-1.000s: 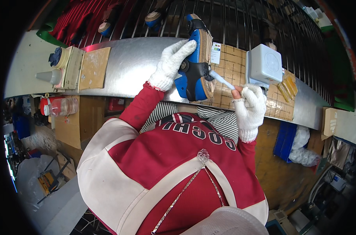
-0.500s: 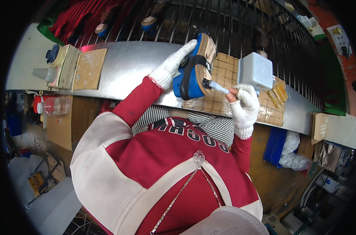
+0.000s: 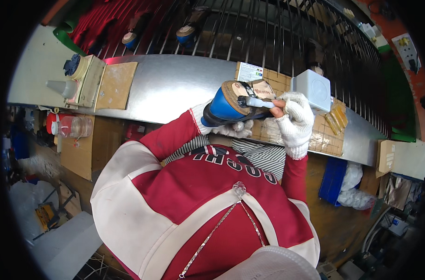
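My left hand (image 3: 239,129), in a white knit glove, holds a blue shoe last (image 3: 220,106) from below, its fingers curled under it. The last lies tilted with its tan, cork-like sole side (image 3: 233,96) turned up, and black straps run round it. My right hand (image 3: 297,122) wears a white glove with bare fingertips. Thumb and fingers pinch the pale handle of a small brush (image 3: 258,102). Its dark bristle end touches the edge of the sole side.
A pale grey box-shaped container (image 3: 311,90) stands on cardboard (image 3: 327,135) at the right of the metal bench (image 3: 175,77). Yellow blocks (image 3: 336,118) lie beside it. Beyond are metal rods (image 3: 264,32) carrying more blue lasts (image 3: 186,35). A board (image 3: 116,85) lies left.
The last has tipped over and come lower, so its sole side faces up. My left hand has shifted from its upper side to underneath. The brush stays at the sole edge.
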The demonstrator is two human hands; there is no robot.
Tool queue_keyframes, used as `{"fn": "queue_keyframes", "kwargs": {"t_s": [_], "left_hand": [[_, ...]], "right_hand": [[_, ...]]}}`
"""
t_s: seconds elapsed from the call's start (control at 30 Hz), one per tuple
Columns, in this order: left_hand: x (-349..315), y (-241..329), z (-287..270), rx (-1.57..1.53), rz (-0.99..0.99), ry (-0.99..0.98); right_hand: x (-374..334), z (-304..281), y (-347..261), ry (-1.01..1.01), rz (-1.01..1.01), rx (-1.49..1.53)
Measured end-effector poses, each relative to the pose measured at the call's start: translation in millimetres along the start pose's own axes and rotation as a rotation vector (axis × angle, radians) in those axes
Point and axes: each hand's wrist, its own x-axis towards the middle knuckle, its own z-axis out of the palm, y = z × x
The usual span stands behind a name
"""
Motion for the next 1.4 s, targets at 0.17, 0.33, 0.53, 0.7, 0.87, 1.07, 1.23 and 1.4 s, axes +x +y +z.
{"fn": "queue_keyframes", "kwargs": {"t_s": [0.17,0.33,0.53,0.7,0.87,1.07,1.23,1.4], "left_hand": [[-8.9,-22.7,6.2,-0.939,-0.170,-0.194],[-16.4,-45.3,4.3,-1.015,-0.223,-0.115],[-11.3,-54.4,-5.9,-0.624,-0.232,0.134],[6.2,-48.2,-39.3,-0.551,-0.214,0.155],[24.2,-47.9,-56.3,-0.506,-0.260,0.192],[38.6,-24.4,-45.8,-0.307,-0.227,0.256],[42.2,-5.9,-18.6,0.800,0.029,-0.038],[36.3,-10.6,-10.4,-0.392,-0.219,-0.095]], "right_hand": [[-2.2,1.8,4.2,-0.025,-0.109,-0.041],[-8.0,-9.6,8.2,-0.035,-0.164,-0.128],[-19.6,-36.4,11.4,0.006,0.099,-0.219],[-27.0,-23.1,15.2,0.229,0.282,-0.308],[-24.1,-15.1,12.9,0.410,0.195,-0.569],[-36.9,-5.5,-11.6,0.222,-0.012,-0.437],[-26.9,-27.3,-13.7,-0.003,0.021,-0.098],[20.2,-36.5,-0.2,-0.025,-0.153,-0.171]]}}
